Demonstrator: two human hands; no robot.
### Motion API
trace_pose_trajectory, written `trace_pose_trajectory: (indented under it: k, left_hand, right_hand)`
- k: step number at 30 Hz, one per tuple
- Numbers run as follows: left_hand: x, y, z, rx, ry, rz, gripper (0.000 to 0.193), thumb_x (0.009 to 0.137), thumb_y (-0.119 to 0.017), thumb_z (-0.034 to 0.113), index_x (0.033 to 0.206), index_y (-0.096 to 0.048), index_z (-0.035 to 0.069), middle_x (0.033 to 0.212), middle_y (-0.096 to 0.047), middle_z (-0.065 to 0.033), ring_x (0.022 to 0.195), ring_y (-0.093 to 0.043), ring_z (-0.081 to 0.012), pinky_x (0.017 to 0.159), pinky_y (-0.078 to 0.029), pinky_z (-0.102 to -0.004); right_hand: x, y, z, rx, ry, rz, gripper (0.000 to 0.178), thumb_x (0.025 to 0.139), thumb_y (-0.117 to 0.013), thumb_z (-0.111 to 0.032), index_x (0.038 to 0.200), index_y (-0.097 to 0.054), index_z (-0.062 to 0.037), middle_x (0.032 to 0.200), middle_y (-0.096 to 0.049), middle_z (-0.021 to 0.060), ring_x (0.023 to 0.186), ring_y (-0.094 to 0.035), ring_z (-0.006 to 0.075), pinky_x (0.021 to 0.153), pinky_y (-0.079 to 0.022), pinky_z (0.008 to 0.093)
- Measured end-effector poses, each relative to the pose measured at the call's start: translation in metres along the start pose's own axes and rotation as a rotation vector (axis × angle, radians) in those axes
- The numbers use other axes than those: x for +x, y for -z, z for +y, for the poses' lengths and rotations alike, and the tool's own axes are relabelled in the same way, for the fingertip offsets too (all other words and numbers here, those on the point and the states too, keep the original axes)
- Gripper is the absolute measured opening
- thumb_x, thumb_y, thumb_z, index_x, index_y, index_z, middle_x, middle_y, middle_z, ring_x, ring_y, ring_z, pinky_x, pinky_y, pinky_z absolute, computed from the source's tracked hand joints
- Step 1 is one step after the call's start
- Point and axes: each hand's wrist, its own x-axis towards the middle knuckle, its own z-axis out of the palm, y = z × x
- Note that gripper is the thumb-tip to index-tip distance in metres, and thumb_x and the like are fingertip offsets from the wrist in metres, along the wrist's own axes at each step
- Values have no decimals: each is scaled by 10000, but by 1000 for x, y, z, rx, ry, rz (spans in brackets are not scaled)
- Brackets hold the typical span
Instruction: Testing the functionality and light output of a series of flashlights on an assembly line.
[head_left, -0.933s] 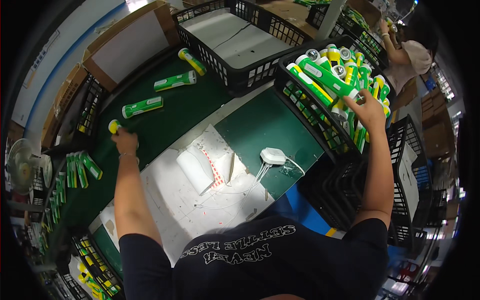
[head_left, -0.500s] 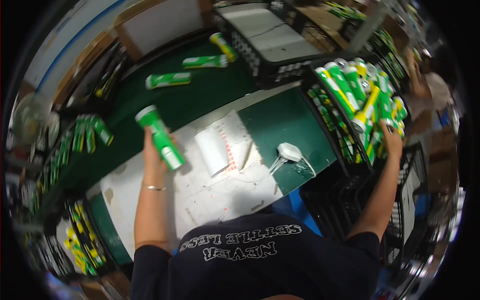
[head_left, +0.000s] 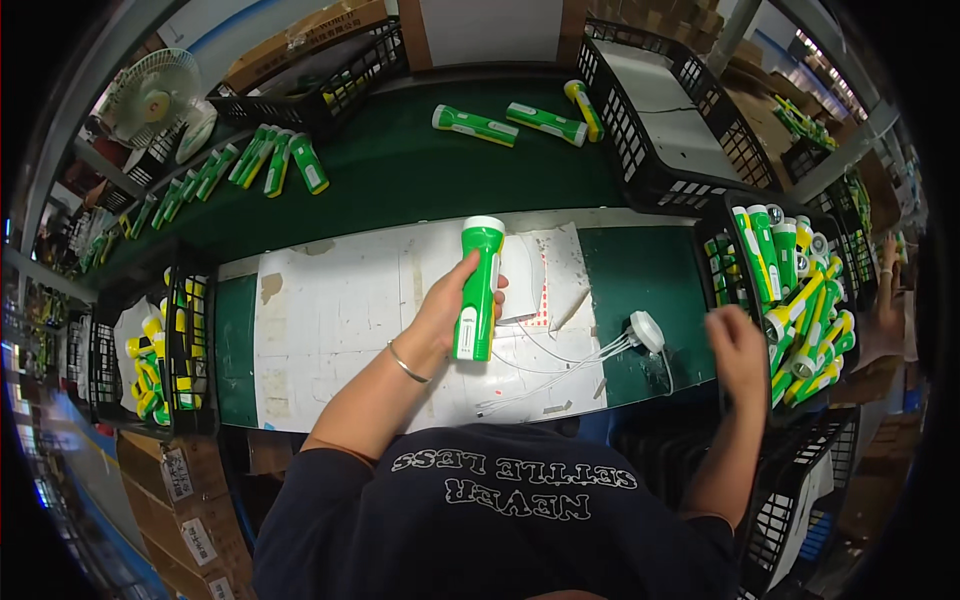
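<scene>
My left hand (head_left: 445, 305) is wrapped round a green and white flashlight (head_left: 481, 295), held upright above the white work sheet with its wide white head away from me. At the right, my right hand (head_left: 737, 350) hangs beside the near left edge of a black crate (head_left: 710, 245) heaped with green and yellow flashlights (head_left: 800, 270). Its fingers are curled in and slightly blurred; anything in them is hidden. Behind the held flashlight lies a curled piece of white paper (head_left: 524, 285). A white round device (head_left: 646, 331) with thin cables rests on the green tabletop.
Three flashlights (head_left: 475, 126) lie at the back of the green belt (head_left: 380, 180), with a row of several more (head_left: 250, 160) to the left. A crate (head_left: 205, 400) of yellow and green parts stands at the left. Another black crate (head_left: 625, 170) sits at back right.
The view has straightened. My left hand has brought the flashlight to the middle and turned it more upright. My right hand has drawn back from the flashlights in the crate, leftward.
</scene>
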Motion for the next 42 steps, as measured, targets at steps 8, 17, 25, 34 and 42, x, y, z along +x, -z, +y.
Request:
trace_pose_trajectory:
  k: [8, 17, 25, 34, 42]
  left_hand:
    - [-13, 3, -7, -8, 6, -33, 429, 918, -435, 449, 974, -507, 30, 749, -550, -86, 594, -534, -157, 543, -489, -284]
    - [-18, 4, -19, -48, -119, -118, 394, 929, -448, 403, 1086, -438, 42, 903, -550, -116, 711, -556, -169, 592, -512, -319]
    - [-10, 8, -22, -192, 65, -292, 488, 938, -419, 377, 1287, -394, 37, 1170, -519, -180, 1082, -525, -290, 868, -487, -400]
    - [-6, 6, -22, -117, 115, -318, 459, 818, -644, 178, 1213, -443, 58, 1034, -559, -194, 865, -617, -252, 778, -532, -395]
    - [-9, 0, -21, 235, 33, -116, 357, 821, -628, 156, 1139, -512, 43, 957, -582, -151, 841, -619, -243, 736, -543, -368]
  right_hand:
    - [-14, -117, -68, 272, 257, -431, 189, 854, -515, -182, 879, -607, -19, 816, -616, 166, 731, -595, 320, 646, -464, 352]
    - [-16, -147, -103, 178, 239, -550, 238, 805, -623, -266, 810, -597, -29, 712, -591, 117, 558, -567, 242, 536, -455, 321]
    - [-61, -191, -79, 1331, -592, -1217, 281, 826, -587, -275, 1003, -524, -67, 833, -613, 91, 704, -568, 119, 508, -389, 220]
    - [-92, -181, -86, 1405, -591, -1265, 295, 824, -595, -300, 963, -512, -53, 794, -604, 118, 674, -569, 154, 599, -455, 249]
    - [-95, -194, -88, 1021, -519, -1088, 258, 835, -629, -278, 880, -558, -34, 729, -617, 64, 642, -581, 131, 586, -459, 254]
